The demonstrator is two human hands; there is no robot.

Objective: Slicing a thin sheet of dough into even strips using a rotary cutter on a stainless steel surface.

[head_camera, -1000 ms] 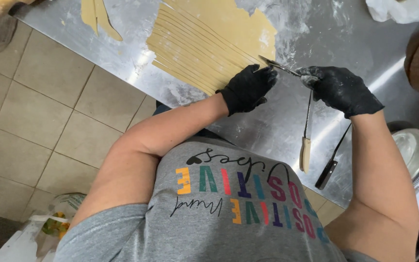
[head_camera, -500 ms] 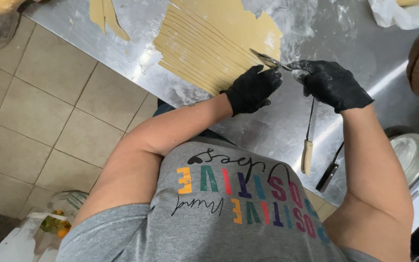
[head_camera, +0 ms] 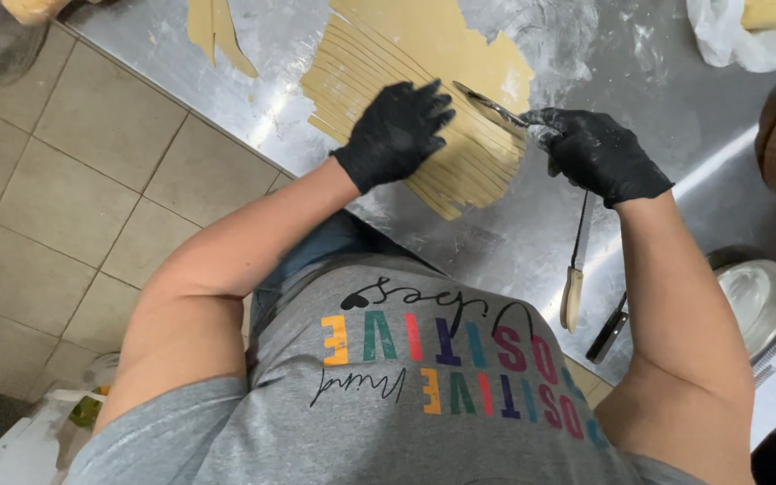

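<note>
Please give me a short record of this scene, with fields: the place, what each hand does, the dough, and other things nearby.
place: floured steel table above a tiled floor
left hand: black glove, laid flat on the dough
right hand: black glove, gripping a metal cutting tool whose tip is over the dough
dough: thin yellow sheet, cut into many long strips
nearby: knife with pale handle, dark-handled knife, metal bowl, dough offcuts

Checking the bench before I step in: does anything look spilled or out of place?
Mostly tidy. Flour is smeared over the steel table beside the dough, and two knives lie loose near the front edge.
</note>
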